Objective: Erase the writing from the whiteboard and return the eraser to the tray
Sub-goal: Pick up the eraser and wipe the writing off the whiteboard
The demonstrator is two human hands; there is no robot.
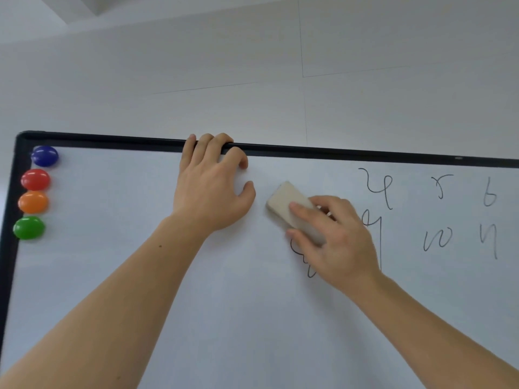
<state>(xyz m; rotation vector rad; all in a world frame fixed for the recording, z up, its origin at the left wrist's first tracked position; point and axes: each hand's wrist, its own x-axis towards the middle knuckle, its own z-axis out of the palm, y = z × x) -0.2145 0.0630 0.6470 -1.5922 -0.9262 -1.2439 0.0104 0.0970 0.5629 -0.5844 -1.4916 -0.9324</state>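
Note:
A whiteboard (pixel 140 220) with a black frame fills the lower view. My right hand (pixel 337 240) grips a beige eraser (pixel 283 200) and presses it flat on the board at centre right. Black handwritten numbers (pixel 438 240) stand to the right of the eraser in two rows, and part of a scribble (pixel 302 258) shows under my right hand. My left hand (pixel 210 186) rests on the board, its fingers hooked over the top frame edge (pixel 337 153). The tray is out of view.
Several round magnets, blue (pixel 45 156), red (pixel 35 179), orange (pixel 33 202) and green (pixel 29 227), sit in a column at the board's upper left corner. A white panelled wall (pixel 252 66) rises above the board.

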